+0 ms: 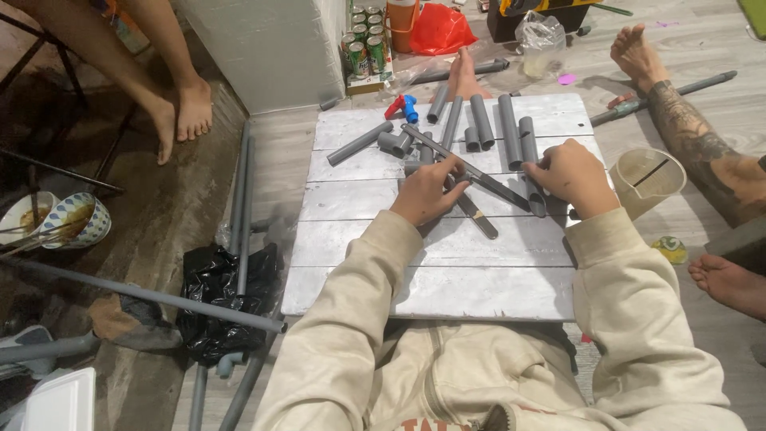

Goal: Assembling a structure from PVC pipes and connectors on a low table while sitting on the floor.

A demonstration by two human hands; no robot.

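My left hand rests on a white slatted board, fingers curled over a long dark flat bar that lies diagonally across it. My right hand presses on the bar's right part, next to a short grey pipe piece. A second flat dark strip pokes out below my left hand. Several cut grey pipe lengths and a grey elbow fitting lie in a row just beyond both hands.
A red and blue fitting lies at the board's far edge. A clear plastic jug stands right of the board. Long grey pipes, a black bag and bowls are left. Other people's bare feet and a tattooed leg surround the board.
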